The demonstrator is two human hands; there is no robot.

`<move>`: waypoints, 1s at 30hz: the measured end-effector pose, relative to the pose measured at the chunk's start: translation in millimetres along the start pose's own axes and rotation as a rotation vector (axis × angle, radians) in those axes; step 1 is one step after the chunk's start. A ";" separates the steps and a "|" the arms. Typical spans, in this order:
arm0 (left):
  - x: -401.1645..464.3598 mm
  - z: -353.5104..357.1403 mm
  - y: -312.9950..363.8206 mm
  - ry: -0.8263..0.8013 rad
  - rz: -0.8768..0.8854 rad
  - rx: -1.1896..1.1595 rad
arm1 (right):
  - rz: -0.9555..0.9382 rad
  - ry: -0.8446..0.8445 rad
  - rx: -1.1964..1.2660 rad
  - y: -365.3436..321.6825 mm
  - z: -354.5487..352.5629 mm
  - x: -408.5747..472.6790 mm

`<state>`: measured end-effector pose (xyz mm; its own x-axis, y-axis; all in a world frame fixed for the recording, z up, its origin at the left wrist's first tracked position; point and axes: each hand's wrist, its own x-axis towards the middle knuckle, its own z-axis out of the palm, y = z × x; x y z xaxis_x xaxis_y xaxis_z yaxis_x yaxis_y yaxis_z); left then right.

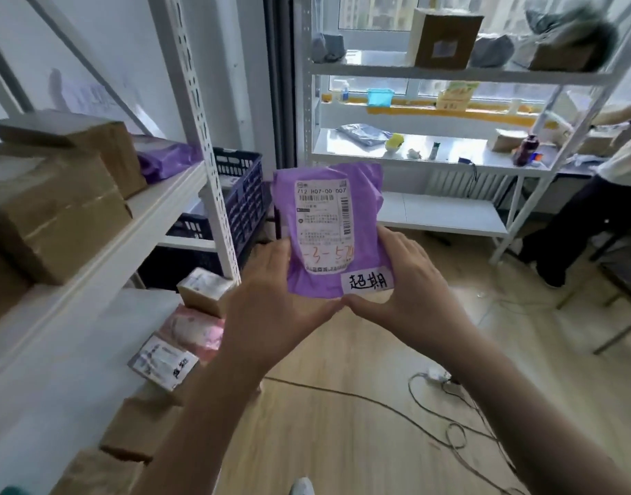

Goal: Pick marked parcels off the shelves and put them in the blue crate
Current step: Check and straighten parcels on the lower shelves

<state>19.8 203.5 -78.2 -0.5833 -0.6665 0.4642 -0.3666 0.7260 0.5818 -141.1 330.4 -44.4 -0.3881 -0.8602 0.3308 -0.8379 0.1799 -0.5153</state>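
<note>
I hold a purple parcel bag [364, 187] upright in front of me with both hands. It carries a white shipping label and a white sticker with black handwriting at its lower right corner. My left hand [281, 301] grips its lower left edge. My right hand [403, 280] grips its lower right edge, thumb beneath the sticker. The blue crate [246, 194] stands behind the left shelf's upright post, beyond the parcel. On the left shelf's lower level lie a pink parcel [196, 330] and a flat parcel with a handwritten sticker [164, 362].
Brown cartons [56, 212] and a purple bag [167, 159] fill the left shelf [135, 223]. A white rack [449, 76] by the window holds boxes and grey bags. A person [599, 209] stands at the far right. Cables [449, 416] trail over the wooden floor.
</note>
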 end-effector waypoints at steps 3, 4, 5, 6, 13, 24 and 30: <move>67.7 22.0 -22.9 -0.022 0.015 -0.039 | 0.020 0.020 -0.010 27.5 4.7 63.5; 89.4 29.8 -30.4 -0.023 0.025 -0.037 | 0.023 0.028 -0.010 37.1 8.0 85.1; 109.2 37.6 -37.9 -0.023 0.027 -0.035 | 0.022 0.032 -0.001 46.1 12.0 106.1; 127.6 45.5 -45.1 -0.024 0.025 -0.035 | 0.023 0.033 0.017 54.9 16.6 126.8; 246.0 100.0 -105.6 -0.018 -0.043 -0.029 | -0.027 -0.039 0.108 128.9 54.9 276.5; 431.3 189.6 -229.3 0.198 -0.411 0.062 | -0.330 -0.323 0.117 220.1 163.9 565.2; 482.7 195.8 -283.6 0.344 -0.582 0.227 | -0.505 -0.507 0.155 219.1 222.7 673.7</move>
<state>-299.7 -291.1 -149.9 0.0011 -0.9450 0.3272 -0.7125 0.2288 0.6634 -500.6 -316.0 -110.5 0.2884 -0.9422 0.1708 -0.7889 -0.3349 -0.5153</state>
